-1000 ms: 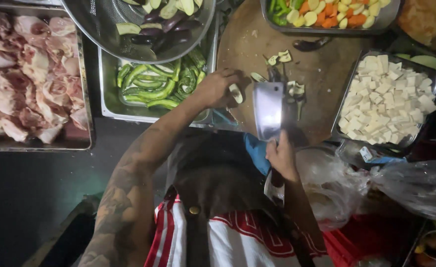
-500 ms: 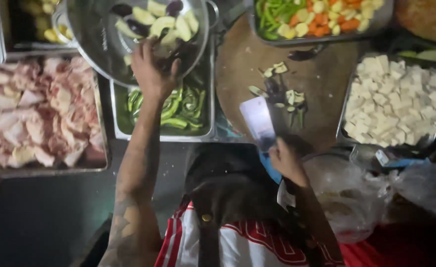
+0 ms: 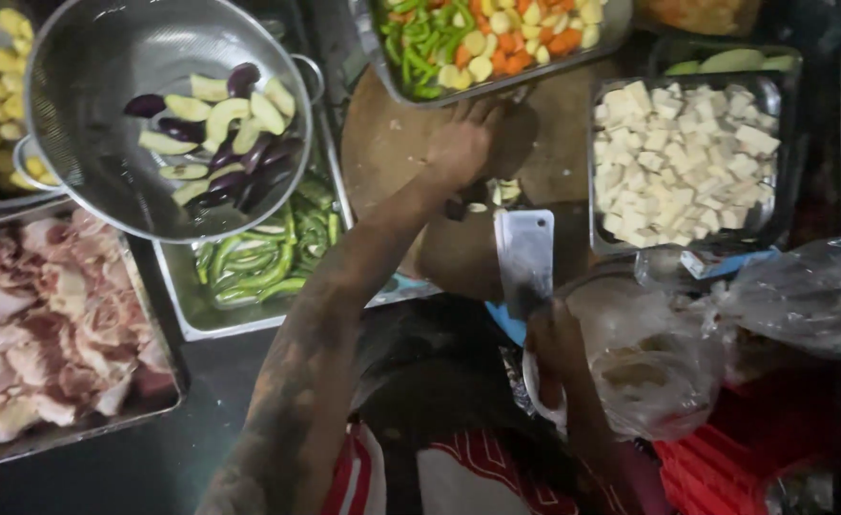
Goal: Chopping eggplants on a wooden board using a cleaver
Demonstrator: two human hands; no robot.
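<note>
Right hand [image 3: 556, 351] nearest the body, fingers clenched on the handle of a cleaver [image 3: 525, 259]. Blade flat and broad side up, long axis running away from the body, squared tip pointing toward the round wooden chopping board [image 3: 392, 143] and reaching over its near edge. On the board beyond the blade tip, a few pale cut vegetable pieces [image 3: 504, 193]. Left hand [image 3: 461, 145] farther out over the board, palm down, fingers loosely curled over the pieces; grasp impossible to tell. Right of the board, tray of white cubes [image 3: 687, 157]. Left of it, tray of green peppers [image 3: 254, 262] under a metal colander [image 3: 87, 162] of sliced aubergine. At the board's far edge, tray of mixed cut vegetables [image 3: 482, 38].
</note>
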